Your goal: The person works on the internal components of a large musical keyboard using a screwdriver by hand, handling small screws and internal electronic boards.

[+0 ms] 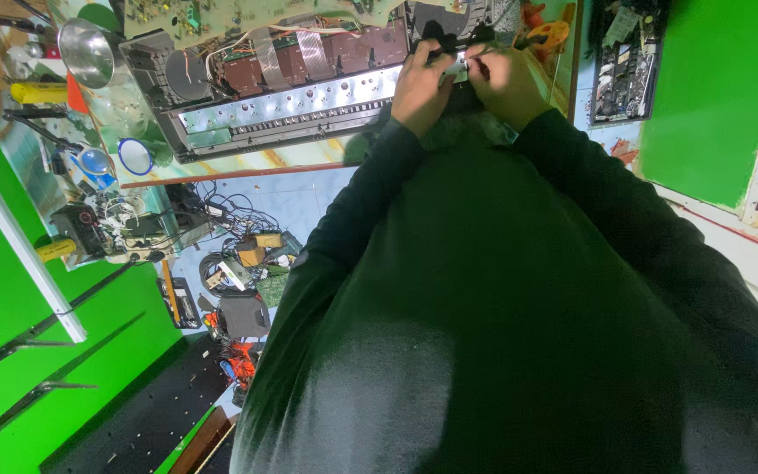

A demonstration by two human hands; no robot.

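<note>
Part: a small silvery piece [455, 66] sat pinched between both hands, at the right end of the opened device.
Left hand [420, 86]: fingers curled tight on the piece.
Right hand [507, 83]: closed on it too.
Device [282, 96]: opened chassis on the counter [247, 162], its circuit boards exposed.

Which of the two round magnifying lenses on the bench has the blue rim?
The smaller lens, lying near the opened device's front corner. The other lens, farther back, is larger with a silvery metal rim.

Green wall [712, 88], dark green sleeves [572, 175]
</note>
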